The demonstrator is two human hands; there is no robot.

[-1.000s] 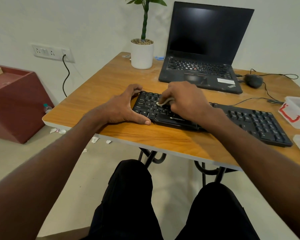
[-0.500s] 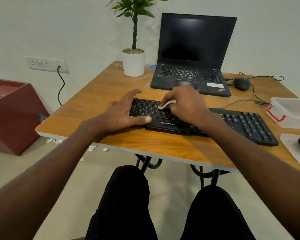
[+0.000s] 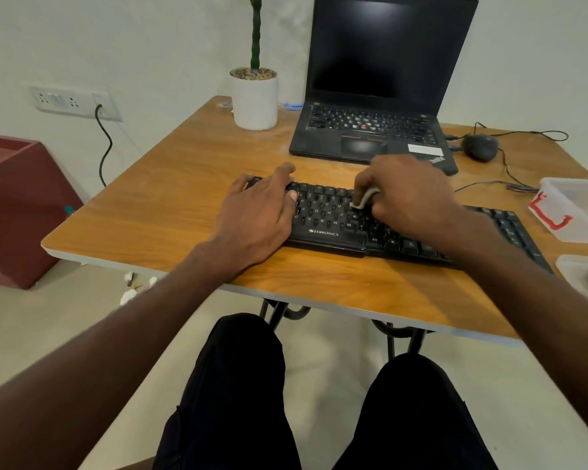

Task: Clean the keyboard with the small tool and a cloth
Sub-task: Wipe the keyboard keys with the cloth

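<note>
A black keyboard (image 3: 330, 217) lies across the wooden table (image 3: 170, 198) near its front edge. My left hand (image 3: 257, 215) lies flat over the keyboard's left end with its fingers straight, pressing it down. My right hand (image 3: 409, 195) is above the middle keys and pinches a small whitish cloth (image 3: 363, 200), whose tip touches the keys. The right hand and forearm hide much of the keyboard's right half. No separate small tool is visible.
An open black laptop (image 3: 377, 96) stands behind the keyboard, with a white plant pot (image 3: 255, 100) to its left and a wired mouse (image 3: 480, 146) to its right. A clear plastic box (image 3: 577, 208) and its lid (image 3: 581, 273) sit at the right edge.
My right hand with the cloth has moved rightward along the keys, from the left part to the middle. The left hand now lies further over the keyboard's left end. The camera view has shifted.
</note>
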